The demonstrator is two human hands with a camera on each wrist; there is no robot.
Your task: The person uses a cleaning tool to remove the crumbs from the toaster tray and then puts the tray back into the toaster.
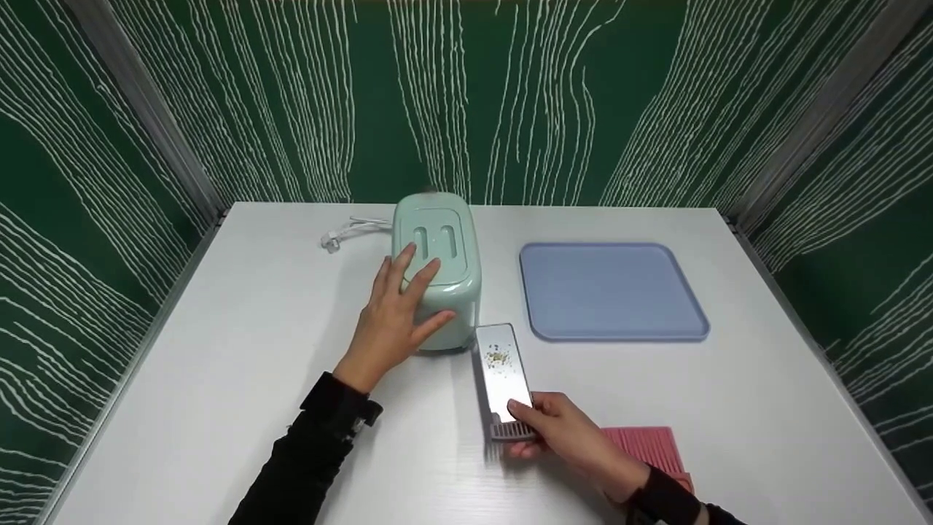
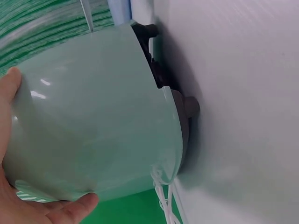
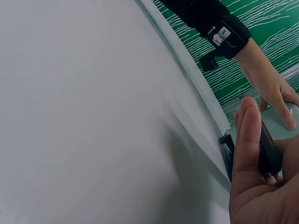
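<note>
A mint-green toaster [image 1: 444, 306] with a lid over its top stands on the table. My left hand [image 1: 390, 321] rests on its near left side and lid, fingers spread; the left wrist view shows the toaster's side [image 2: 93, 112] close up. In my right hand [image 1: 565, 430] is a shiny crumb tray [image 1: 506, 386], held between thumb and fingers at its dark slotted end. Small yellowish crumbs [image 1: 498, 358] lie on its far half. The tray's far end is right by the toaster's near bottom corner. In the right wrist view the dark end [image 3: 268, 154] shows behind the fingers.
A blue-grey tray [image 1: 616, 292] lies at the back right. Beneath my right forearm is a pink ribbed item [image 1: 649, 448], partly hidden. The toaster's white cord and plug [image 1: 332, 239] lie at its back left. Green patterned walls [image 1: 496, 95] stand behind and beside the white table [image 1: 240, 306].
</note>
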